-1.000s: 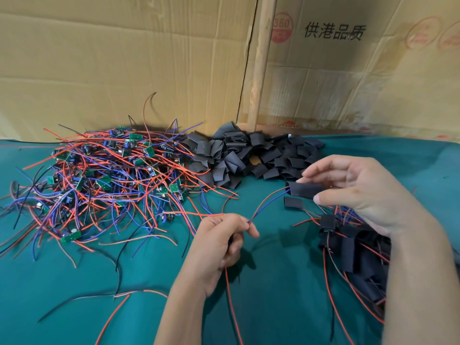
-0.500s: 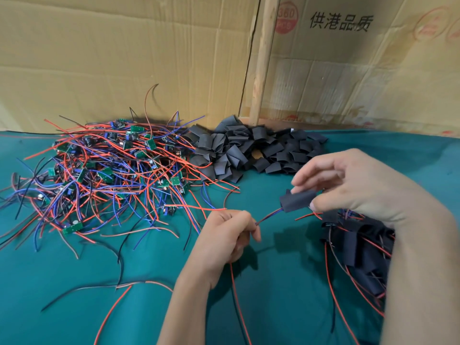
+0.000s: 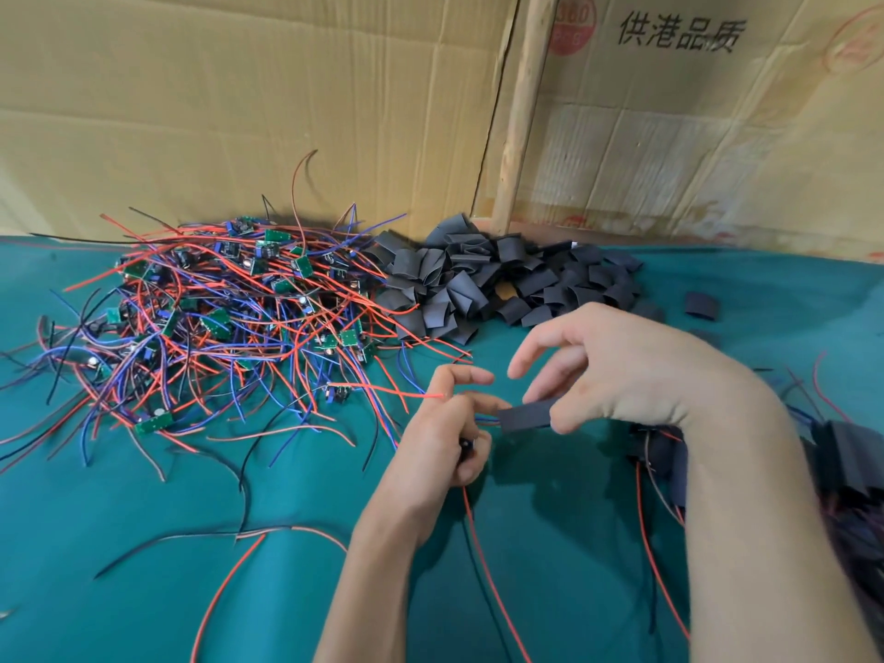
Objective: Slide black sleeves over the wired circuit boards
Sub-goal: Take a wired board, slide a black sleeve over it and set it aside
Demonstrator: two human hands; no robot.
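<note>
My right hand [image 3: 617, 370] pinches a flat black sleeve [image 3: 526, 417] between thumb and fingers above the green cloth. My left hand [image 3: 447, 433] is closed on a wired circuit board; the board itself is hidden in the fist, and short red and blue wires [image 3: 485, 418] run from it into the sleeve's left end. A red and a black lead [image 3: 483, 557] trail down from the fist toward me. A heap of bare green boards with red, blue and black wires [image 3: 215, 323] lies at the left. A pile of loose black sleeves [image 3: 497, 284] lies behind my hands.
Sleeved boards with wires [image 3: 842, 476] are piled at the right, partly behind my right forearm. One stray sleeve [image 3: 701, 306] lies at the far right. Cardboard walls [image 3: 287, 112] close off the back. Loose wires [image 3: 229, 538] lie on the green cloth [image 3: 119, 567] at front left.
My right hand has brought the sleeve leftward along the wires until it nearly meets my left hand. The two hands are much closer together than a second ago.
</note>
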